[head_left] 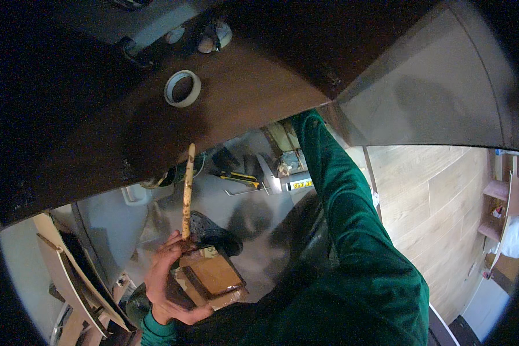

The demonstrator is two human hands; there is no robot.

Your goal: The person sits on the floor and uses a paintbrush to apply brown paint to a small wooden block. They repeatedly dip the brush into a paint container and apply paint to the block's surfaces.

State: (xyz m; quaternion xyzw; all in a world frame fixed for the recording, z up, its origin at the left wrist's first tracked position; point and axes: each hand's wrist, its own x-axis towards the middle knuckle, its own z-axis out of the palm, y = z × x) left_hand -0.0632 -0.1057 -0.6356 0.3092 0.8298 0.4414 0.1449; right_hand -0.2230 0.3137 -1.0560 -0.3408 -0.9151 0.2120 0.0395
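My left hand is closed around a small, square, open-topped container with a smooth tan-brown filling and smeared sides. From the same hand a light wooden stick with brown stains points away from me; whether it is a brush handle cannot be seen. My right arm, in a green sleeve, stretches forward to the edge of a dark brown board. The right hand itself is hidden beyond that edge, so neither its fingers nor anything in them shows.
On the brown board lie a roll of white tape and a roundish pale item. Below it, a yellow-and-black utility knife and a white sealant tube rest on the grey floor. Loose boards lean at the left.
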